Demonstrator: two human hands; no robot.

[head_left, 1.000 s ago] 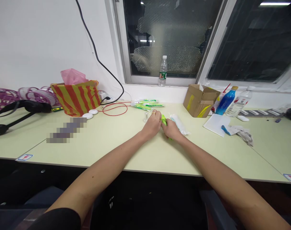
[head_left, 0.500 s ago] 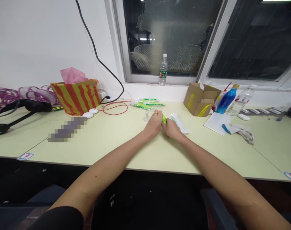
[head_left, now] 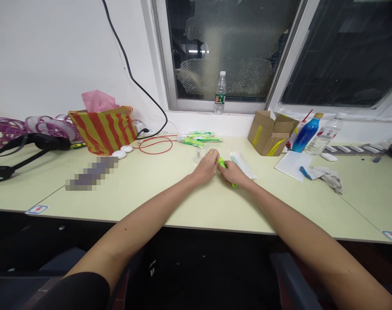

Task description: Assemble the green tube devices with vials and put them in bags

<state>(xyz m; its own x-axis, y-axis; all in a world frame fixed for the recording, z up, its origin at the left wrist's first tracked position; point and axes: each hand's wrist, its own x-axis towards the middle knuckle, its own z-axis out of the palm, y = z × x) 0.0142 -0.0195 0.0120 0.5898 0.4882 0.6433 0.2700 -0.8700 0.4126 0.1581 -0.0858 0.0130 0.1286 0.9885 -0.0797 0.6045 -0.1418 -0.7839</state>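
My left hand and my right hand meet above the desk, closed around one slim bright green object. Only parts of it show, between the hands and below my right palm, so its kind is hidden. My left fingers are curled at its upper end, while my right hand grips it lower down. Just left of my left hand stands a small clear plastic piece. Behind my right hand lies a clear plastic packet. Farther back are several green-and-clear packets.
A striped bag stands at the back left, near a red cable and white round cases. To the right are a cardboard box, bottles, a white pad and a glove. A water bottle stands on the sill.
Both hands keep their hold, with little movement. A bit more of the green object shows below my right hand. The view has shifted slightly.
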